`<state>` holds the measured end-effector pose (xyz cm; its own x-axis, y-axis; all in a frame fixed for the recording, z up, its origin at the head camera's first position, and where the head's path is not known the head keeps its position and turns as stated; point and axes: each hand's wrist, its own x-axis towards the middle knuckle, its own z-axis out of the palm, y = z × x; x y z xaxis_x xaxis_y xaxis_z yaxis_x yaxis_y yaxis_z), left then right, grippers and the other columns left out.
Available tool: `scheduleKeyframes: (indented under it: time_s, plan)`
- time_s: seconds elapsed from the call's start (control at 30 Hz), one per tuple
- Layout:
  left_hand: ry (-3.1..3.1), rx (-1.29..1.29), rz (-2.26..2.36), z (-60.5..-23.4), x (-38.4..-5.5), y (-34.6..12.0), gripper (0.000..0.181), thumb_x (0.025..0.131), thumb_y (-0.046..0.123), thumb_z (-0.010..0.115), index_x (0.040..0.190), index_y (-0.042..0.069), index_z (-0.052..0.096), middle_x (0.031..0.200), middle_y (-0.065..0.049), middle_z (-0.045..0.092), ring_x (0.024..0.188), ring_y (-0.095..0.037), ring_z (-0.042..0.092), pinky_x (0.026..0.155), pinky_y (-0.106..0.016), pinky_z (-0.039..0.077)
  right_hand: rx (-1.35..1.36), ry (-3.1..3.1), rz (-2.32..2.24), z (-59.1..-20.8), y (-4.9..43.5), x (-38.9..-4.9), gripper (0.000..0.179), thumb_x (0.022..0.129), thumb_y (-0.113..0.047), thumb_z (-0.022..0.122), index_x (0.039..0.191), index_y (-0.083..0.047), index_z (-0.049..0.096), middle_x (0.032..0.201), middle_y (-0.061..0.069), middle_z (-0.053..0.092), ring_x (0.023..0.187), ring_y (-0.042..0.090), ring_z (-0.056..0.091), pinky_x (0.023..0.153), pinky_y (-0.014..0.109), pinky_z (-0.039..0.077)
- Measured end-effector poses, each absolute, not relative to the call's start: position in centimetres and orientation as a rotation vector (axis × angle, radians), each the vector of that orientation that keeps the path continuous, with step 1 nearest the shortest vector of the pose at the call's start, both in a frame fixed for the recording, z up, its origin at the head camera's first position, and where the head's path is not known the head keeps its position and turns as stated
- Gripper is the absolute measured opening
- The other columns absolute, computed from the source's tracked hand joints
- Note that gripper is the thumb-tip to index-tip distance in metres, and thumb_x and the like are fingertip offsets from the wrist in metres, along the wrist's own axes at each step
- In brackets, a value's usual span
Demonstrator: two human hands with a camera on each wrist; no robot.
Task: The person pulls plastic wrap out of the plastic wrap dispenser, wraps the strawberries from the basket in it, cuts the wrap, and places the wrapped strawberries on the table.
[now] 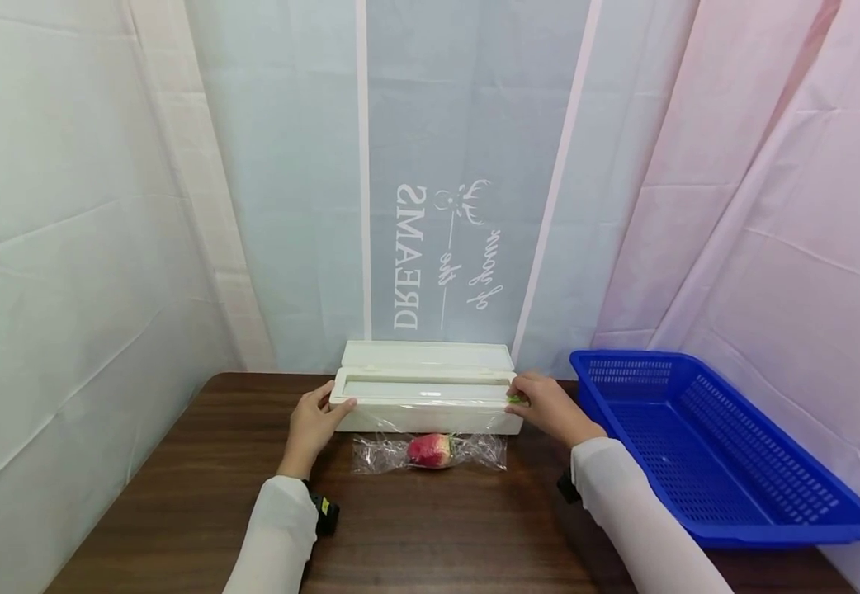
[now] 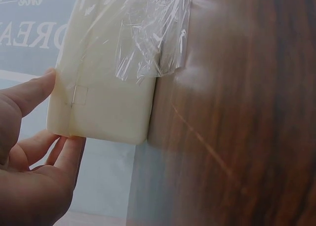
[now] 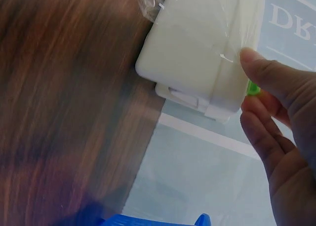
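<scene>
A white cling film dispenser (image 1: 428,417) stands with its lid (image 1: 427,356) raised behind it. My left hand (image 1: 312,424) grips its left end, thumb on the front and fingers round the side; the left wrist view shows this hand (image 2: 42,152) close up. At the right end, my right hand (image 1: 549,407) pinches a small green slider (image 3: 253,88), partly hidden by the fingers. Clear film (image 1: 389,453) hangs from the dispenser's front down to the table. Under or within it lies a red and yellowish fruit (image 1: 428,451), its kind unclear.
A blue perforated basket (image 1: 779,535) sits at the right of the dark wooden table (image 1: 415,528). Fabric curtains (image 1: 304,206) rise close behind the dispenser and along both sides.
</scene>
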<state>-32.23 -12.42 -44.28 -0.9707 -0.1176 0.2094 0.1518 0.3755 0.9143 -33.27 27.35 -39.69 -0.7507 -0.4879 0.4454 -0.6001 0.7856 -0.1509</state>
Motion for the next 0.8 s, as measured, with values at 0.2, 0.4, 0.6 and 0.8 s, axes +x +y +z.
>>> scheduleKeyframes:
  time_s: [0.2, 0.4, 0.6, 0.8]
  plan:
    - [-2.406, -0.03, -1.638, -44.36, -32.29, -12.5, 0.072, 0.083, 0.033, 0.07, 0.139, 0.002, 0.039, 0.143, -0.018, 0.039, 0.125, -0.025, 0.041, 0.099, -0.041, 0.043, 0.909, -2.587, 0.371, -39.57, 27.57, -33.46, 0.016, 0.076, -0.015, 0.077, 0.084, -0.012, 0.064, 0.076, 0.0, 0.058, 0.069, 0.01, 0.052, 0.059, 0.031, 0.051]
    - [-2.401, -0.025, -1.65, -44.31, -32.13, -12.54, 0.071, 0.084, 0.033, 0.069, 0.14, 0.002, 0.039, 0.145, -0.019, 0.034, 0.125, -0.027, 0.041, 0.1, -0.042, 0.042, 0.962, -2.548, 0.371, -39.7, 27.68, -33.84, 0.016, 0.075, -0.013, 0.078, 0.084, -0.012, 0.065, 0.078, 0.0, 0.059, 0.07, 0.012, 0.055, 0.06, 0.031, 0.053]
    - [-2.412, -0.012, -1.66, -44.38, -32.04, -12.49, 0.071, 0.083, 0.033, 0.07, 0.14, 0.004, 0.039, 0.145, -0.017, 0.034, 0.125, -0.025, 0.041, 0.099, -0.04, 0.043, 1.018, -2.541, 0.358, -39.77, 27.57, -33.72, 0.018, 0.074, -0.008, 0.077, 0.088, -0.011, 0.065, 0.082, 0.001, 0.061, 0.075, 0.012, 0.056, 0.064, 0.033, 0.054]
    - [-2.408, -0.028, -1.654, -44.22, -32.1, -12.47, 0.071, 0.084, 0.032, 0.069, 0.14, 0.002, 0.038, 0.143, -0.018, 0.038, 0.123, -0.025, 0.043, 0.097, -0.04, 0.044, 1.03, -2.541, 0.33, -39.71, 27.47, -33.71, 0.019, 0.075, -0.007, 0.076, 0.09, -0.011, 0.065, 0.086, 0.002, 0.062, 0.08, 0.013, 0.058, 0.069, 0.035, 0.055]
